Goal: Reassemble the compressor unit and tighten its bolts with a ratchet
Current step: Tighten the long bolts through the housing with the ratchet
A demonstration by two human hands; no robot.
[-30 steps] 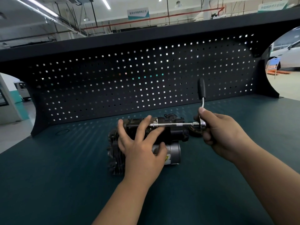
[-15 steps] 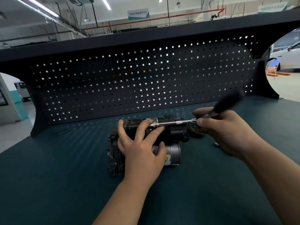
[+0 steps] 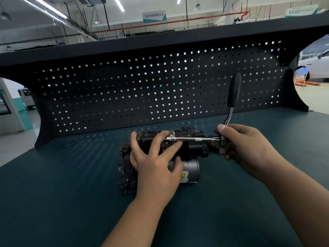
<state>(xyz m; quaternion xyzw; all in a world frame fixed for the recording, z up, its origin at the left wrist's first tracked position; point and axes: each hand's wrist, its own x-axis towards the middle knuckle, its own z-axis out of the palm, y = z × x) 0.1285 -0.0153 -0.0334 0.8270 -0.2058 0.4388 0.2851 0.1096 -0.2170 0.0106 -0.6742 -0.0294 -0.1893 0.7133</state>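
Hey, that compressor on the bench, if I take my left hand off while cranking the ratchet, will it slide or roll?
Probably heavy for its size: the compressor looks like finned cast metal. It may twist under the ratchet, likely why the left hand presses on it. Rolling seems unlikely: its blocky finned end sits on the bench.

We see bright ceiling strip lights (image 3: pixel 118 4) far overhead, while the pegboard (image 3: pixel 160 97) sits dark, daylight glinting through its holes. The bench top (image 3: pixel 62 193) is dim and evenly lit, with only soft shadows. The ratchet (image 3: pixel 233 93) looks slightly blurred at its grip. Straight edges bow toward the left and right borders.
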